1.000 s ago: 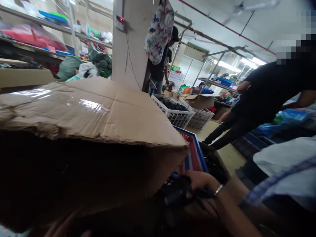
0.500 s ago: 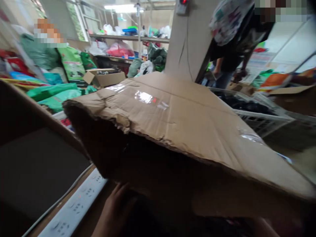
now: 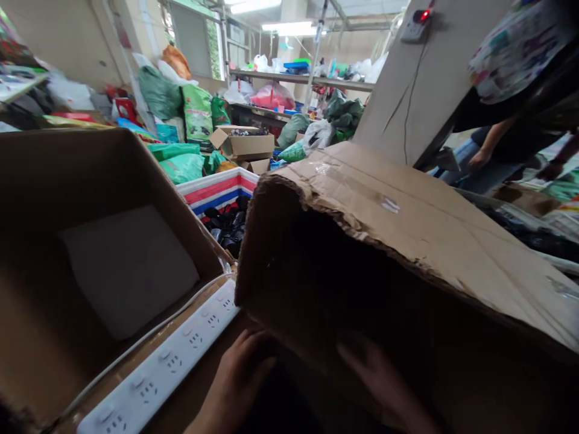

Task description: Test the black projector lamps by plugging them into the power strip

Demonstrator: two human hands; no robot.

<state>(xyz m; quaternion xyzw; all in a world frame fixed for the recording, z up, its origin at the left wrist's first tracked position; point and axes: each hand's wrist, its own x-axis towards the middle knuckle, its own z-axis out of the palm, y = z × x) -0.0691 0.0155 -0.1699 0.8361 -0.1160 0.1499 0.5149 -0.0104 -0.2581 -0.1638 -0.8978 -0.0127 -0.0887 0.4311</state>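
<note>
Torn cardboard box (image 3: 407, 241) lay on its side, open mouth toward both hands, long axis running away to the right. Left hand (image 3: 239, 374) & right hand (image 3: 380, 380) were flat-open at the mouth's lower edge, gripping nothing; both about equally near.

Fluorescent tubes (image 3: 289, 27) and a bright window (image 3: 199, 39) light the far room evenly, while the torn cardboard box (image 3: 407, 241) throws its interior and both blurred hands into deep shadow, and wide-angle distortion bends the frame's soft edges.
</note>
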